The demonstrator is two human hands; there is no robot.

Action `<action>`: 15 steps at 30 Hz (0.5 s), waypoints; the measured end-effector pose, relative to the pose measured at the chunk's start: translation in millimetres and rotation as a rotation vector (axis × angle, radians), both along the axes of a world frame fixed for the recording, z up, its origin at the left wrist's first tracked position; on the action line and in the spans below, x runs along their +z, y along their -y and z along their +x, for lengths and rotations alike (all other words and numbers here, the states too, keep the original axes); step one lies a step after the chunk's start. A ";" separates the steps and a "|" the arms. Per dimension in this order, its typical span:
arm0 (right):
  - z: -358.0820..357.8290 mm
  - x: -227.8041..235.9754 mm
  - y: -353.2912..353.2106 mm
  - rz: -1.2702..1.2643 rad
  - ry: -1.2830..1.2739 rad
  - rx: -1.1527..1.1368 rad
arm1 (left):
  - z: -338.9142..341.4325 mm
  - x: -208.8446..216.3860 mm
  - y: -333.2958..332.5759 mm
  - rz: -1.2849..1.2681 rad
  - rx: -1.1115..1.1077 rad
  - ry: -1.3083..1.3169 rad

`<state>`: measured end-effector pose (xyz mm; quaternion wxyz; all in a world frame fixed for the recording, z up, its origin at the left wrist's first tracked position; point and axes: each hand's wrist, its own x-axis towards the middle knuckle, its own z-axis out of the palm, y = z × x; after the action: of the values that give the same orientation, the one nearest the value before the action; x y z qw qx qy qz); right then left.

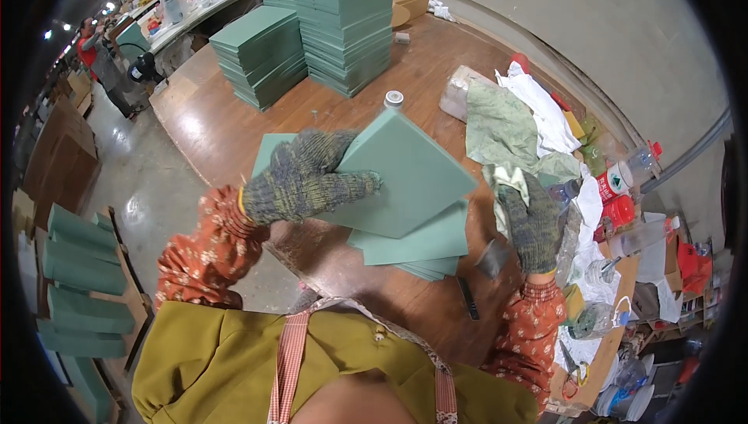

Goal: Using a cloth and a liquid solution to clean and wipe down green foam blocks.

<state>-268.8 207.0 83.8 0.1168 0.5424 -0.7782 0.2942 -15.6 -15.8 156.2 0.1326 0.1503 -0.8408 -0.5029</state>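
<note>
My left hand (308, 179), in a grey-green knit glove, grips a flat green panel (413, 167) by its left edge and tilts it above the table. Under it, several similar green panels (413, 246) lie fanned out. Another green piece (269, 148) shows partly behind my left glove. My right hand (534, 225), gloved alike, is closed round a crumpled whitish cloth (510, 182) at the table's right side. Close to that hand lies a large green-stained rag (502, 124). A bottle with a white cap (394, 98) is mostly hidden behind the raised panel.
Tall stacks of green panels (347, 31) stand at the back of the brown table (202, 112). Plastic bottles (643, 161), white cloths and scissors (575, 369) crowd the right edge. A thin black object (468, 298) lies near me. Another person (101, 66) stands far left.
</note>
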 end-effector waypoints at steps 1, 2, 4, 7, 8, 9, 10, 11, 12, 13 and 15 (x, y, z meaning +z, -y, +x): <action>7.2 5.9 0.9 -0.117 0.188 -0.040 | -1.9 11.9 1.8 -0.231 -0.024 0.081; 12.6 10.6 2.1 -0.234 0.376 -0.082 | -6.0 17.4 4.8 -0.461 -0.049 0.163; 26.2 24.1 11.8 -0.279 0.135 -0.079 | -14.5 17.7 6.1 -0.643 -0.069 0.182; 61.6 48.7 52.7 -0.388 0.527 0.280 | -28.6 23.8 4.1 -0.913 -0.282 0.030; 65.4 49.8 61.8 -0.329 0.589 0.314 | -36.3 23.9 4.0 -0.914 -0.290 0.022; 52.0 37.2 63.7 -0.210 0.644 0.306 | -54.2 18.2 3.9 -0.887 -0.347 0.133; 45.0 28.9 58.7 -0.215 0.632 0.278 | -67.7 16.7 3.1 -0.868 -0.400 0.241; 43.6 21.7 60.7 -0.242 0.602 0.245 | -69.8 17.7 4.6 -0.894 -0.394 0.227; 43.0 15.6 62.0 -0.270 0.572 0.212 | -64.1 21.8 8.3 -0.900 -0.384 0.233; 36.9 6.6 56.8 -0.266 0.549 0.153 | -62.4 29.5 9.6 -0.719 -0.405 0.296; 38.3 -2.1 51.4 -0.367 0.707 0.166 | -44.1 49.1 9.2 -0.483 -0.322 0.552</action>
<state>-230.4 155.7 81.7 -0.0874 0.4391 -0.6583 0.6051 -59.7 -24.9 205.3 -0.1473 0.1105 -0.9516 -0.2460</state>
